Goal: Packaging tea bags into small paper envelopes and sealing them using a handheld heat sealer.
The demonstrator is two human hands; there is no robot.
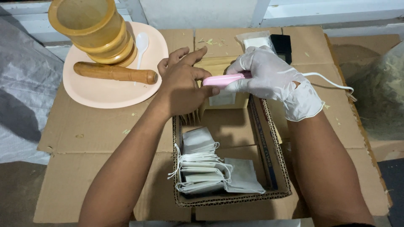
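Note:
My right hand [269,75], in a white glove, grips a pink handheld tool [223,79] with a white cord [332,82] that trails off to the right. My bare left hand [183,84] rests beside it, thumb touching the tool's left end, fingers spread over a small white bag [223,98] that lies under the tool. Both hands hover at the far edge of an open cardboard box [286,185]. Inside the box lies a pile of flat white drawstring bags [204,166].
A peach plate [97,94] at the upper left carries a wooden mortar [94,31], a wooden pestle [115,72] and a white plastic spoon [141,44]. A clear packet [254,40] and a black object [281,44] lie behind the hands. Flattened cardboard [84,130] covers the surface.

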